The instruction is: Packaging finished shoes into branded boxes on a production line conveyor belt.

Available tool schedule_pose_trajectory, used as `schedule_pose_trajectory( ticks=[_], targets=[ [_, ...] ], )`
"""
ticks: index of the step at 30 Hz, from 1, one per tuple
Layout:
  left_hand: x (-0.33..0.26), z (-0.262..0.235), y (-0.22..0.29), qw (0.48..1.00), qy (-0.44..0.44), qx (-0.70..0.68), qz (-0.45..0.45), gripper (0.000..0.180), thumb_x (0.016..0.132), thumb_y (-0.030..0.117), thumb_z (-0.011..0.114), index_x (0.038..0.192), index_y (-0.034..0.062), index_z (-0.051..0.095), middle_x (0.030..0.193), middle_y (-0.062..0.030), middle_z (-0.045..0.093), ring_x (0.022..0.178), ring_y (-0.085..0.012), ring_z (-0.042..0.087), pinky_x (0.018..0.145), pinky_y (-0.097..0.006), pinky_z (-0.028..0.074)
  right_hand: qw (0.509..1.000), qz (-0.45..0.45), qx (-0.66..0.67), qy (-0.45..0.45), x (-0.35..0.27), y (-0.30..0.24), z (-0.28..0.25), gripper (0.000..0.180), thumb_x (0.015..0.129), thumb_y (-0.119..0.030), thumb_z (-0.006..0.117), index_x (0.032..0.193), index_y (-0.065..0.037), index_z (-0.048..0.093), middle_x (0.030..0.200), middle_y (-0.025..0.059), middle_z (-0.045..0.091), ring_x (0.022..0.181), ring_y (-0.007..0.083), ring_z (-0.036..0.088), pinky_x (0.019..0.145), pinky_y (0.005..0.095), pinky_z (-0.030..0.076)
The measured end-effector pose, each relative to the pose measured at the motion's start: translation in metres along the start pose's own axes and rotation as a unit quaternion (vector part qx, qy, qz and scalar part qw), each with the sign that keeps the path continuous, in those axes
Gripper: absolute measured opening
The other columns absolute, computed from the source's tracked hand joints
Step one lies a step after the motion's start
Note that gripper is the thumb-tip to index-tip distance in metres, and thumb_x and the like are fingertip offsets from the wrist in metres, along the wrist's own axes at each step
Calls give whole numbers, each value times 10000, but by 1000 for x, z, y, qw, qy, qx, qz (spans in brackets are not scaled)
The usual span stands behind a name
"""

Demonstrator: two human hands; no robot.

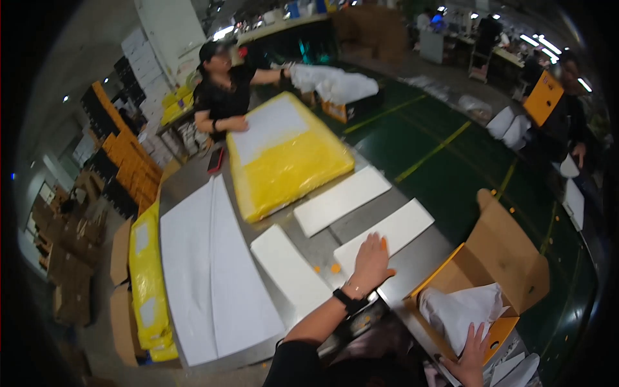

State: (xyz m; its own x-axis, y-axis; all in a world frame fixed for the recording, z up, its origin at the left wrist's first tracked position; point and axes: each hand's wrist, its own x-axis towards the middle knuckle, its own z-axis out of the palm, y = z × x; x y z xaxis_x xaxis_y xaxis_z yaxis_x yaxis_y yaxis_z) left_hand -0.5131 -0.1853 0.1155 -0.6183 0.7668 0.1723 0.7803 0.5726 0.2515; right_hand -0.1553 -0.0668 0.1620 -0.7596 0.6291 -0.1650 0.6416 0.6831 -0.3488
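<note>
My left hand [373,263] reaches forward with its fingers stretched out flat over a long white paper stack [403,227] on the metal table. To its left lie two similar white stacks, one slanting near me [291,269] and one farther off [342,201]. My right hand [472,356] is spread at the near side of an open orange shoebox [431,276]. Its fingertips touch the white wrapping paper [463,311] bunched inside; what lies under that paper is hidden. The box's brown lid [506,248] stands folded back on the far side.
A big yellow plastic-wrapped pack [293,171] and large white sheets [213,277] cover the table's left. Beyond runs a green conveyor belt [445,155] with yellow lines. A co-worker [222,93] handles white paper over another box across the table; another person [574,122] stands at far right.
</note>
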Motion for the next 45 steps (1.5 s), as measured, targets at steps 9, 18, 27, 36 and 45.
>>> schedule_pose_trajectory(
  ticks=[9, 18, 27, 36, 45],
  targets=[
    [1, 21, -2, 992, 75, 88, 55, 211, 778, 91, 596, 883, -83, 650, 985, -243, 640, 957, -357, 642, 670, -382, 564, 999, -4, -42, -18, 25, -24, -13, 1253, 500, -523, 866, 1494, -71, 250, 1552, 284, 138, 1430, 520, 40, 1119, 647, 43],
    [25, -48, 38, 979, 139, -115, 96, 157, 846, 117, 540, 902, 9, 639, 732, -171, 632, 625, -350, 635, 563, -411, 530, 997, -59, 21, 51, 52, 7, 18, 973, 450, -362, 887, 1320, -128, 522, 1332, 156, 468, 1201, 426, 402, 1034, 545, 300],
    [-6, -1, 158, 849, -95, -132, 503, 234, 876, 120, 525, 1071, 22, 610, 971, -174, 681, 813, -324, 692, 651, -417, 557, 983, -153, 17, 102, 19, 9, 4, 777, 480, -290, 861, 1189, -79, 624, 1187, 148, 578, 1113, 370, 509, 989, 467, 375],
    [9, -15, 190, 865, -127, -28, 484, 102, 728, 81, 601, 674, 24, 667, 667, -166, 645, 642, -332, 665, 567, -436, 522, 914, 249, -92, 308, -116, 185, -20, 848, 635, -248, 794, 1396, -79, 459, 1480, 210, 375, 1339, 451, 353, 1116, 525, 274],
    [23, -14, 207, 836, -157, 11, 526, 115, 756, 72, 598, 737, 25, 701, 731, -169, 678, 695, -342, 686, 616, -433, 548, 856, 317, 194, 359, -155, 250, 21, 1060, 623, -52, 752, 1521, -59, 189, 1465, 282, 338, 1280, 406, 444, 1051, 391, 389]
  ],
)
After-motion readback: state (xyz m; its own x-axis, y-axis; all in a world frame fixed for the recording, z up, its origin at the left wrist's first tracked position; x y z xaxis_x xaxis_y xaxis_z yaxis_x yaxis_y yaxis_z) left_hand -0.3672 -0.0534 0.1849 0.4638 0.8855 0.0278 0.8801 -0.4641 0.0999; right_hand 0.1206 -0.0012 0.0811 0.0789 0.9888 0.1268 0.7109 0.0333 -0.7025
